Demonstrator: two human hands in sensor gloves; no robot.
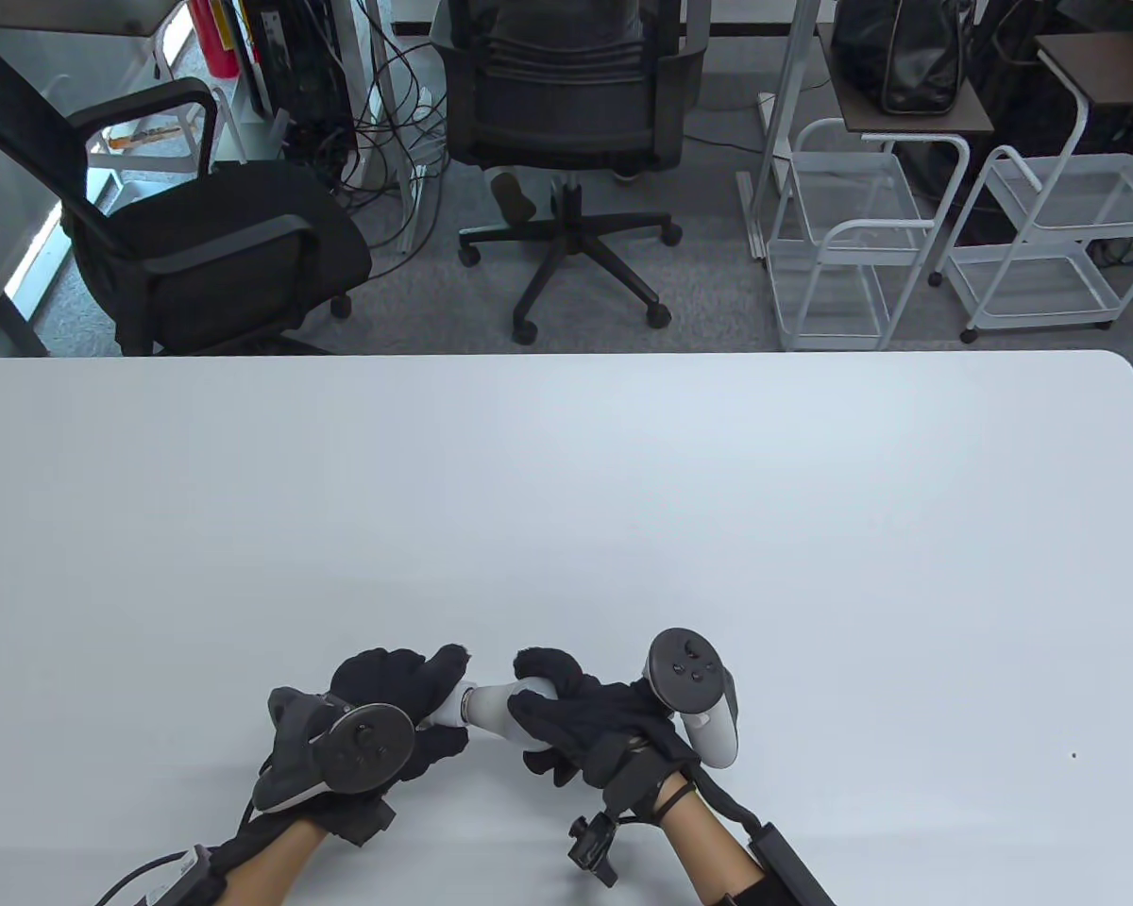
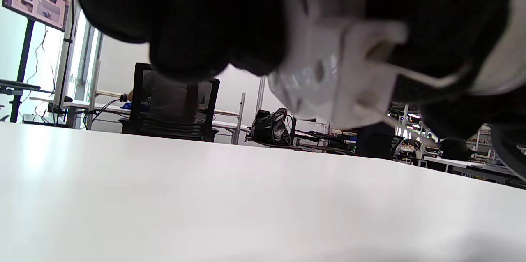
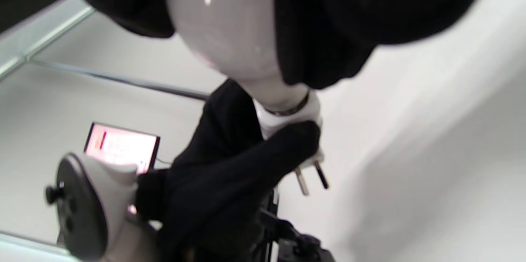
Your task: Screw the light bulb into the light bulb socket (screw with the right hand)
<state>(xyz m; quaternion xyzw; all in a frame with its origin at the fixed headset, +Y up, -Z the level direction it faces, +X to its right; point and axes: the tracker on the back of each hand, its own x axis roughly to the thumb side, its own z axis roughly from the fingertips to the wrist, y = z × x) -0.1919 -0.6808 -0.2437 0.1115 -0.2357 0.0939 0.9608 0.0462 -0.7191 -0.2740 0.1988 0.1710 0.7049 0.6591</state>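
Note:
A white light bulb (image 1: pixel 496 705) lies sideways between my two hands near the table's front edge, its base in a white plug-in socket (image 1: pixel 450 710). My left hand (image 1: pixel 406 694) grips the socket. In the left wrist view the socket (image 2: pixel 328 77) shows close up, with two thin plug pins pointing right. My right hand (image 1: pixel 552 694) grips the bulb's globe. In the right wrist view the globe (image 3: pixel 224 23) sits between my gloved fingers (image 3: pixel 361 11), the socket (image 3: pixel 289 120) sits below it in the left hand's fingers (image 3: pixel 246 163), and the plug pins stick out.
The white table (image 1: pixel 566 510) stretches wide behind and beside my hands. Beyond its far edge stand black office chairs (image 1: pixel 566 123) and white wire carts (image 1: pixel 850 236).

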